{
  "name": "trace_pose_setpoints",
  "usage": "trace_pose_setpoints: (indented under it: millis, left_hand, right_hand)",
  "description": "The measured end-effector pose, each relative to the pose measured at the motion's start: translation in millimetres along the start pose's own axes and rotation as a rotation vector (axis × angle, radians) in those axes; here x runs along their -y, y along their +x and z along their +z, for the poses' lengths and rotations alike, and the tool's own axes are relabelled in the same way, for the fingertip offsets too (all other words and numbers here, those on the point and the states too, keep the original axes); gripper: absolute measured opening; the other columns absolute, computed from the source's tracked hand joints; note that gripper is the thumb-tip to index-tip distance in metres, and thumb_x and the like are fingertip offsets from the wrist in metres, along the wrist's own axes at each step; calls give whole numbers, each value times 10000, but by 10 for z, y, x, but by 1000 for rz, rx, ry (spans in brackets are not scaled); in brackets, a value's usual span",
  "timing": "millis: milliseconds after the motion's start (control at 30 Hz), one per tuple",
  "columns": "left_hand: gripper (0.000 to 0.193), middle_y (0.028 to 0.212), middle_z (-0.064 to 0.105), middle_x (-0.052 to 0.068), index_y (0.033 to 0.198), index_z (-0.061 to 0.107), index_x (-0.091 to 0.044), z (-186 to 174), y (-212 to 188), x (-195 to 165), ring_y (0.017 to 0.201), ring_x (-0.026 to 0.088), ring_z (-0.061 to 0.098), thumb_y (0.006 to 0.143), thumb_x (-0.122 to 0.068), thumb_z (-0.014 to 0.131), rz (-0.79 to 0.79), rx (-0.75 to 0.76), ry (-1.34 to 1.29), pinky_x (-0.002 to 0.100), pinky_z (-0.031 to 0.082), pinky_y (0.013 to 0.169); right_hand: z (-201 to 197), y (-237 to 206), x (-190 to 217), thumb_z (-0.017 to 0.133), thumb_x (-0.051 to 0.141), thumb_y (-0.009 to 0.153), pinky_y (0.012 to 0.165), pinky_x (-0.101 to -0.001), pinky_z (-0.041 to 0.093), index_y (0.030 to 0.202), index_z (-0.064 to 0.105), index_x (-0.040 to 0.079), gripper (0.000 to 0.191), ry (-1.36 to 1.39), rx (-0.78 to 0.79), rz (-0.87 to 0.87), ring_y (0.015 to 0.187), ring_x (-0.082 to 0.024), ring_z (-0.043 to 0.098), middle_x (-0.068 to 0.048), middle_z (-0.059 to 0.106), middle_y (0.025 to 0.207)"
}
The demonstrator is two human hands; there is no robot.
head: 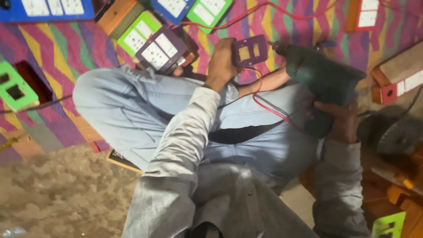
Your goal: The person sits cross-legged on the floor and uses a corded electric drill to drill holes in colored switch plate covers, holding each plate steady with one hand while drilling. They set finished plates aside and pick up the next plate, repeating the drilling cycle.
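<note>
My left hand [221,62] grips a small purple switch plate [250,51] with two square cut-outs, holding it above my bent knee. My right hand [340,120] clasps the handle of a dark green electric drill [324,77]. The drill's bit points left and touches the plate's right edge. A red wire [269,108] loops down from the plate across my jeans.
I sit cross-legged on a zigzag multicoloured mat [61,53]. Several switch boards in green, purple and blue frames [154,42] lie beyond my knee. A green frame [15,86] lies at the left. Orange boxes [396,79] sit at the right, wooden pieces lower right.
</note>
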State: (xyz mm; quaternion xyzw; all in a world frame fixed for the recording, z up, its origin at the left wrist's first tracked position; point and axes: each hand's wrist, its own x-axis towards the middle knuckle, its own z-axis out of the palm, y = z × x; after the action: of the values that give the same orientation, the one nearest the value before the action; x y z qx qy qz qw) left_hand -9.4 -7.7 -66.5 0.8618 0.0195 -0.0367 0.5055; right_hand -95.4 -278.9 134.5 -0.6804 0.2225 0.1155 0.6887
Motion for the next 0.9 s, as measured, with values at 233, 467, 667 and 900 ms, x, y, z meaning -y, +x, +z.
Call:
trace_pose_setpoints:
  millis: [233,467,667,900]
  left_hand:
    - [786,1236,658,140,1247,600,-68,-138,-13,-24,1186,366,616,532,-78,928,0,12,149,461,515,974]
    - [757,1214,659,131,1219,606,-55,-193,11,7,1152,363,624,518,-41,892,4,-68,94,447,542,931]
    - [683,1195,669,106,1194,626,-89,-180,7,-5,1160,364,621,557,-24,865,-19,-95,48,453,545,916]
    - [579,1163,673,115,1135,626,-85,-211,5,15,1128,368,623,597,-24,831,-24,-135,30,473,535,892]
  right_hand:
    - [461,73,183,719,-44,847,682,-330,564,1086,707,-84,243,-291,61,-56,774,-234,684,-159,717,919]
    - [687,220,204,702,-34,853,679,-335,567,1154,679,-96,308,-343,109,-15,748,-241,682,-167,703,958]
    - [743,210,219,685,-27,855,657,-337,557,1182,657,-111,339,-280,162,19,735,-248,676,-180,710,957]
    - [765,204,252,682,-11,913,741,-311,553,1107,694,-105,215,-607,198,-94,774,-204,682,-156,726,945]
